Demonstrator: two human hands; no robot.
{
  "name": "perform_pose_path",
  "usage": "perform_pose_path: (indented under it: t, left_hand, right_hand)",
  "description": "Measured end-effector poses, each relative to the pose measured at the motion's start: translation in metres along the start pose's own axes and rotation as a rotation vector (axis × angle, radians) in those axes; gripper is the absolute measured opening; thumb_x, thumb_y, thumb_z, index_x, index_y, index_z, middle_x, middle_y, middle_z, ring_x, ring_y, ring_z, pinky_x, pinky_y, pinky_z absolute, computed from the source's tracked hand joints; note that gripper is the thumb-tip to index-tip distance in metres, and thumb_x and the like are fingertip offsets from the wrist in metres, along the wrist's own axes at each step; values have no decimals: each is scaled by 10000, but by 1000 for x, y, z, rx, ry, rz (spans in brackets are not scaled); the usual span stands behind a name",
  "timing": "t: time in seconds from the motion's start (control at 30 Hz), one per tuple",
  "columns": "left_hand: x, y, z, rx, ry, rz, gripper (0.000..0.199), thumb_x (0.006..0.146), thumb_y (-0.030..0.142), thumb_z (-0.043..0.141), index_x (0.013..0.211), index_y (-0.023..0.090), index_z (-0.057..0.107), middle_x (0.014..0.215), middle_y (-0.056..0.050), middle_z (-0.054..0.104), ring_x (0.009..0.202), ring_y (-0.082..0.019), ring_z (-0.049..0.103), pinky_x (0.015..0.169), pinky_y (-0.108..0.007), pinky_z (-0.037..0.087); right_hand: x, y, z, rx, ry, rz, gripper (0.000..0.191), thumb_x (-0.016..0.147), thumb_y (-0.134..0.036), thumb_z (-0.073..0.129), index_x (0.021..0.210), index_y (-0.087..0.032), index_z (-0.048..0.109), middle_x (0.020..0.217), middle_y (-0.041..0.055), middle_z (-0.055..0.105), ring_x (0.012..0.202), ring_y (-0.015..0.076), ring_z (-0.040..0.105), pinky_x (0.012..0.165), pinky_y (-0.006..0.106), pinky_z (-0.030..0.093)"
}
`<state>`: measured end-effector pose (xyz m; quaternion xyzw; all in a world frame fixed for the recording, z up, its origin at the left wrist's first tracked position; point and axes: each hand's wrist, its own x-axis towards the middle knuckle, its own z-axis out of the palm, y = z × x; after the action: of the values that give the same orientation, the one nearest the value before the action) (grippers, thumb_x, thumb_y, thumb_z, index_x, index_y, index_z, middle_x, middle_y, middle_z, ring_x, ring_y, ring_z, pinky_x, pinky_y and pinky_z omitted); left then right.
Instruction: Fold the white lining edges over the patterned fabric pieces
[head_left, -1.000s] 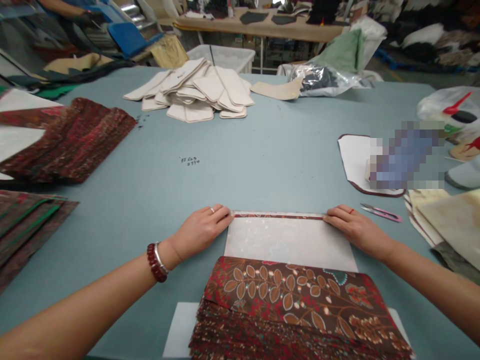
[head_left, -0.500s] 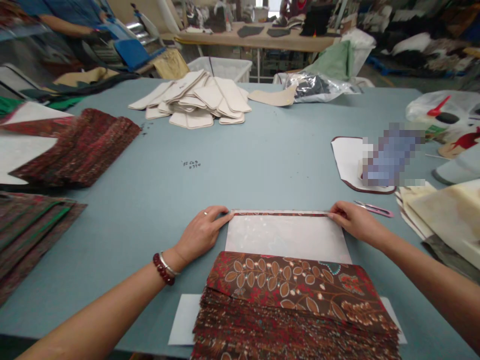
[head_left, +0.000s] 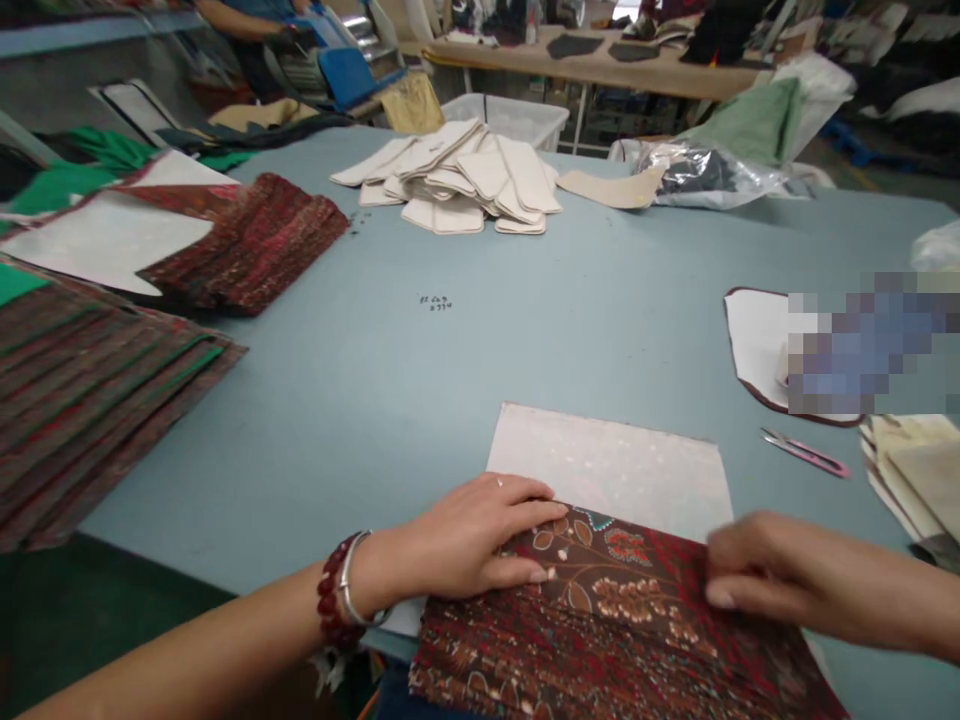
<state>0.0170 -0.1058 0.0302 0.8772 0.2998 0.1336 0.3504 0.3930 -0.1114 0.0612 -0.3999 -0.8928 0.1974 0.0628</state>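
A stack of brown and red leaf-patterned fabric pieces (head_left: 622, 585) lies at the table's near edge. My left hand (head_left: 487, 535) rests flat on its upper left part, fingers stretched and apart. At the stack's right side is my right hand (head_left: 772, 580), blurred, with fingers curled and thumb lowest; whether it pinches the top piece is unclear. Just beyond the stack lies a white-backed fabric piece (head_left: 607, 465), its near part hidden under the stack. Red beads and a silver bangle (head_left: 345, 590) circle my left wrist.
Pink thread snips (head_left: 806, 455) lie on the right, near a white panel with dark trim (head_left: 757, 345). More patterned fabric stacks (head_left: 255, 245) occupy the left. Cream panels (head_left: 465, 180) are piled at the back beside a plastic bag (head_left: 720, 175). A person's arm (head_left: 240, 20) shows far off.
Both hands have left the far edge of the white-backed piece and come back onto the stack. The brown strip along that edge no longer shows. The view has turned left.
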Motion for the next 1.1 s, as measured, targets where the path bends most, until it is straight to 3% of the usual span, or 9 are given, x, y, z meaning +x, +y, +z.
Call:
perform_pose_path:
  t: [0.2, 0.3, 0.37, 0.47, 0.6, 0.77, 0.93, 1.03, 1.1]
  left_hand:
    - [-17, 12, 8, 23, 82, -36, 510, 912, 381, 682, 1383, 239, 546, 1388, -126, 587, 1244, -281, 561, 1055, -449, 478]
    - [-26, 5, 5, -127, 179, -65, 350, 951, 244, 597, 1301, 228, 604, 1345, -110, 622, 1245, -237, 570, 1074, -429, 474]
    - [-32, -7, 3, -277, 326, -171, 261, 967, 183, 519, 1191, 214, 650, 1226, -96, 686, 1155, -198, 626, 1019, -393, 515]
    - [-36, -34, 4, -468, 520, -410, 199, 955, 180, 468, 1062, 175, 636, 971, -90, 732, 850, -160, 695, 730, -307, 583]
    - [-20, -58, 8, -548, 459, -566, 186, 921, 231, 474, 988, 147, 625, 698, -26, 654, 518, -101, 552, 452, -212, 410]
    - [26, -60, 5, -300, 464, -591, 287, 858, 320, 560, 619, 165, 595, 587, 0, 535, 586, -123, 468, 524, -243, 339]
    - [45, -66, 11, -791, 631, -690, 395, 798, 533, 589, 702, 152, 630, 628, 2, 540, 583, -135, 424, 523, -246, 332]
    - [43, -86, 20, -871, 709, -720, 508, 693, 679, 669, 675, 171, 657, 648, -18, 572, 617, -177, 470, 539, -279, 371]
    - [41, -97, 21, -893, 686, -640, 565, 625, 765, 688, 661, 201, 693, 690, -38, 621, 670, -222, 526, 598, -324, 430]
  right_hand:
    - [140, -40, 50, -83, -101, -171, 103, 954, -314, 595, 992, -233, 646, 903, 65, 591, 819, 206, 532, 750, 336, 409]
    - [182, -52, 71, -111, -193, -238, 80, 959, -197, 573, 1001, -218, 637, 938, 58, 594, 790, 184, 529, 711, 311, 382]
    - [190, -52, 79, -100, -210, -240, 92, 968, -155, 545, 965, -203, 624, 933, 53, 587, 770, 171, 522, 686, 300, 365]
    - [185, -47, 84, -68, -168, -229, 120, 980, -140, 521, 899, -186, 598, 922, 52, 580, 776, 164, 510, 684, 291, 351]
    - [180, -42, 89, -19, -145, -235, 119, 974, -144, 526, 881, -182, 589, 919, 53, 579, 803, 173, 498, 692, 292, 341]
    - [181, -43, 92, 102, -118, -207, 92, 933, -127, 528, 916, -189, 593, 962, 64, 590, 885, 199, 514, 790, 326, 378]
    - [176, -49, 83, 386, -98, -29, 251, 694, -122, 689, 900, -215, 578, 956, 14, 630, 901, 199, 542, 821, 318, 392]
    - [187, -44, 79, 572, -210, 11, 226, 631, -163, 710, 784, -221, 554, 864, -28, 613, 825, 180, 555, 726, 264, 404]
    - [201, -42, 74, 589, -259, 99, 190, 650, -194, 700, 741, -225, 537, 768, -39, 570, 748, 172, 548, 674, 253, 404]
